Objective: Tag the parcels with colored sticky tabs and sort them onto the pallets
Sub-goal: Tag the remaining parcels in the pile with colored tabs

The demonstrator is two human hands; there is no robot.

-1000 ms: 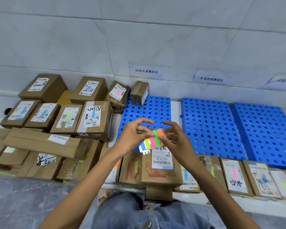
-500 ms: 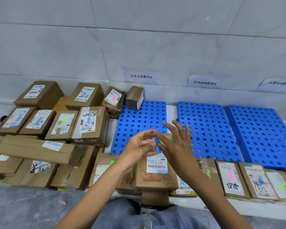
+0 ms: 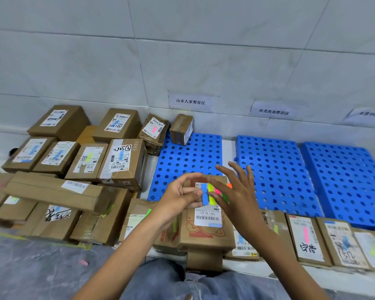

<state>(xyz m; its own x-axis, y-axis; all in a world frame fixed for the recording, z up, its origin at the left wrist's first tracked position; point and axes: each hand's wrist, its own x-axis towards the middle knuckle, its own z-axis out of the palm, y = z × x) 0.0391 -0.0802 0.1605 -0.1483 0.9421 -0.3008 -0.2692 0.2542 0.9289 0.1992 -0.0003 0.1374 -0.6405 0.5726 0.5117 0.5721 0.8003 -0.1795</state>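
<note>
Nearest: parcel (image 3: pixel 206 228), brown carton with a barcode label, in the front row of boxes. Above it, left hand (image 3: pixel 182 194) pinches the blue strip of a sticky tab pad (image 3: pixel 212 193) between thumb and forefinger; yellow, pink, green and orange strips fan rightward. Right hand (image 3: pixel 239 191) spread open, fingers splayed, just beside the pad, possibly steadying it from behind; contact unclear. Beyond: three blue perforated pallets (image 3: pixel 275 169); one small box (image 3: pixel 182 132) on the leftmost. Left: stacked tagged cartons (image 3: pixel 121 163).
</note>
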